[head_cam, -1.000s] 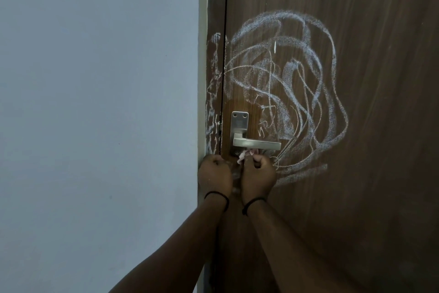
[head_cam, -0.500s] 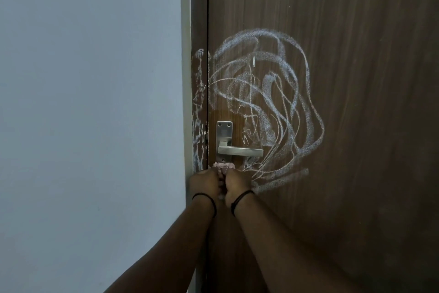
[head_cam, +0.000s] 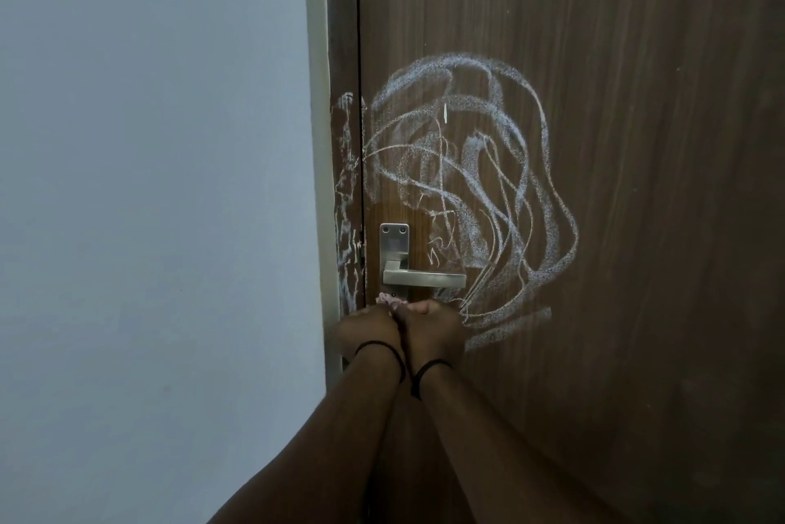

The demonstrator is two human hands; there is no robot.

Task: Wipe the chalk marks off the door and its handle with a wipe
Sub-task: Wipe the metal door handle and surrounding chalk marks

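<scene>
Holding both hands together just below the handle (head_cam: 418, 278), I have my left hand (head_cam: 368, 330) and my right hand (head_cam: 432, 327) side by side, touching, fingers curled away from the camera; a small pinkish wad, which I take to be the wipe (head_cam: 388, 300), shows above the knuckles, right under the lower end of the handle's back plate; which fingers actually pinch it is hidden, so I judge both hands to be curled round it rather than claim it as seen.

Procedure for the step in hand, as I judge it: bunch or refold the wipe so that a flat, fresh face points at the door (head_cam: 637, 183); keep the wad firm enough not to slip, with one hand taking it over for the stroke.

Start on the metal; run along the lever's top, front and underside, then round the plate and its screws; chalk lodged at the plate edge needs a fingertip pressed through the wipe.

Proceed to the chalk marks (head_cam: 467, 183), which loop widely above and to the right of the handle; a second patch lies on the frame strip (head_cam: 346, 192) left of the door's edge; work in overlapping strokes, turning the wipe when it loads, otherwise the chalk will likely smear into the wood grain.

No chalk looks removed yet; the task is near its start.
</scene>
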